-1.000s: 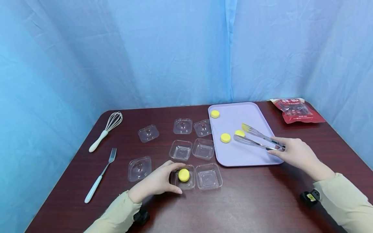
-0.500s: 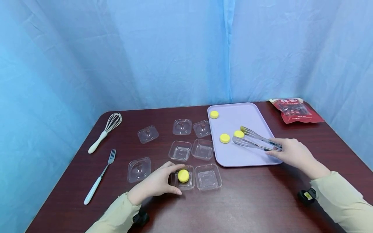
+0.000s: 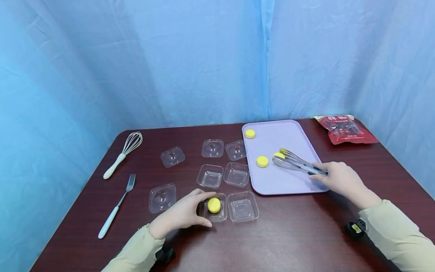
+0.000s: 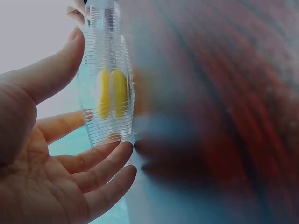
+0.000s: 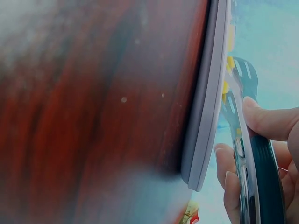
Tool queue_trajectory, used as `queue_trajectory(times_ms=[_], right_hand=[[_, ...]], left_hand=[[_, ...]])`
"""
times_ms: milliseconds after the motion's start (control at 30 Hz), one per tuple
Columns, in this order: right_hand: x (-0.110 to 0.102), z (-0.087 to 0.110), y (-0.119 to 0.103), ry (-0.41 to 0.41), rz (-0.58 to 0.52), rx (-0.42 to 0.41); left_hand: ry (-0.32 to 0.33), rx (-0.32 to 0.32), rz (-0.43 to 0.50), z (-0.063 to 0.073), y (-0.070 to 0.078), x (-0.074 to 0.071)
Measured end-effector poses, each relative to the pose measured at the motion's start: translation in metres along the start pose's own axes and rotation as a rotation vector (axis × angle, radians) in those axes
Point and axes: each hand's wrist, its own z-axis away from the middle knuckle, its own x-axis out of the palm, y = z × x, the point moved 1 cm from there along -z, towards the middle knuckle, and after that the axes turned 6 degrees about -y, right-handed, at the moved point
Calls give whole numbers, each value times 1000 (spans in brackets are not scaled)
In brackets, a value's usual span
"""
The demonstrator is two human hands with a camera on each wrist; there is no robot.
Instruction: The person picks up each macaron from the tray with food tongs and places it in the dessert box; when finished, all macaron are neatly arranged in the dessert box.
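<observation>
My left hand [image 3: 181,211] holds a small clear plastic box [image 4: 110,46] between thumb and fingers at the near left of the box group. One yellow macaron [image 3: 214,205] sits inside it; from the side its two round shells show. My right hand [image 3: 341,179] grips metal tongs [image 3: 299,165] by their dark-sided handles, thumb on one arm and fingers on the other. The tongs' slotted tips reach over the lilac tray [image 3: 289,185], on either side of a yellow macaron [image 3: 279,155] that they partly cover. Another macaron [image 3: 262,161] lies just left of the tips.
A third macaron [image 3: 250,133] is at the tray's far left corner. Other clear boxes [image 3: 243,207] stand beside the held one, with domed lids [image 3: 162,198] behind and left. A whisk [image 3: 124,153] and fork [image 3: 117,206] lie at left, a red packet [image 3: 346,129] at far right.
The tongs' two arms have drawn closer together around the macaron on the tray, and my right hand has shifted slightly left. My left hand stays put at its box.
</observation>
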Motion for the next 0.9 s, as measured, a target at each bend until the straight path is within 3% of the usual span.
queue_trajectory(times_ms=[267,467,733,900], right_hand=[[1,0,0,13,-10,7],[1,1,0,15,-8,12],[0,1,0,7,-10,20],[1,1,0,3,-17,20]], left_hand=[[24,5,-32,-1,2,-6],[87,18,-59,-2,6,-14],[159,53,-84,-10,23,-16],[136,77,-130,-19,34,-14]])
